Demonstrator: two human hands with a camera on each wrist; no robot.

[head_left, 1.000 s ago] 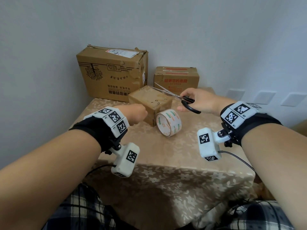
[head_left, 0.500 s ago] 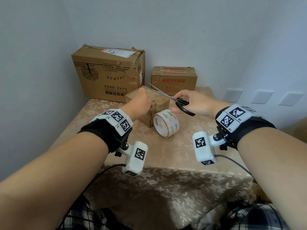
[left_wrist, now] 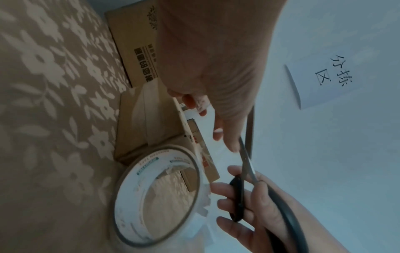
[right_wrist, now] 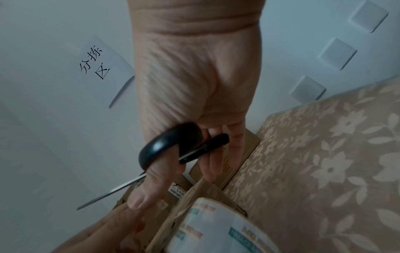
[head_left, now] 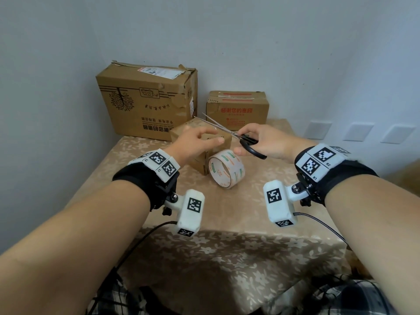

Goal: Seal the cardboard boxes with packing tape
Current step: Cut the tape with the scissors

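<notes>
Brown boxes [head_left: 147, 105]; beige floral cloth [head_left: 250, 223]

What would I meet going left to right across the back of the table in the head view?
Large cardboard box → small box under the left hand → scissors in the right hand; the medium box overlaps, so unplaced.

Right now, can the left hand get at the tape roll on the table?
Probably yes. The left hand rests on the small box, holding nothing, and the tape roll stands just beside that box with nothing covering it.
</notes>
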